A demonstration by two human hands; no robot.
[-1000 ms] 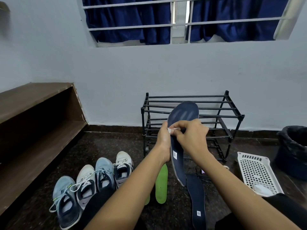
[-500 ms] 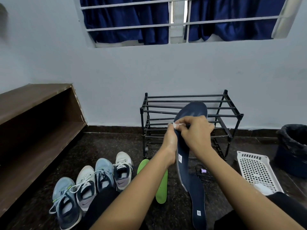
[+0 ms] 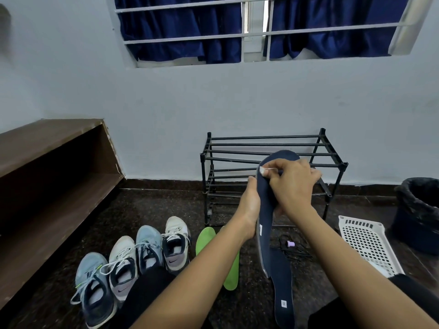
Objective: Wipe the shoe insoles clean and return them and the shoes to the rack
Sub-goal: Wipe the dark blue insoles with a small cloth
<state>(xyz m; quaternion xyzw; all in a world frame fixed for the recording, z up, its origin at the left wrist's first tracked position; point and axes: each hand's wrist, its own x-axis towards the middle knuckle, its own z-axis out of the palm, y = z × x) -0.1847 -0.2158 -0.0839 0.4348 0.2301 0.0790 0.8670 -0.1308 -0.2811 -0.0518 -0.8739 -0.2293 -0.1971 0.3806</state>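
Clasping the navy insole (image 3: 265, 210) mid-length, likely light and floppy, the left-hand grip (image 3: 249, 205) steadies it; the right-hand grip (image 3: 294, 186) pinches a white wipe (image 3: 263, 170).

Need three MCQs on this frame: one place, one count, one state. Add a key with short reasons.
1. Where are the shoes?
A. on a chair
B. in a drawer
C. on the floor, left of the green insole

2. How many shoes show?
A. two
B. four
C. six

3. The navy insole is:
A. gripped upright by the left hand, with the right hand pinching a white wipe against it
B. lying flat
C. inside a shoe

Key:
1 C, they stand in a row on the floor.
2 B, the row holds four.
3 A, both hands are on it.
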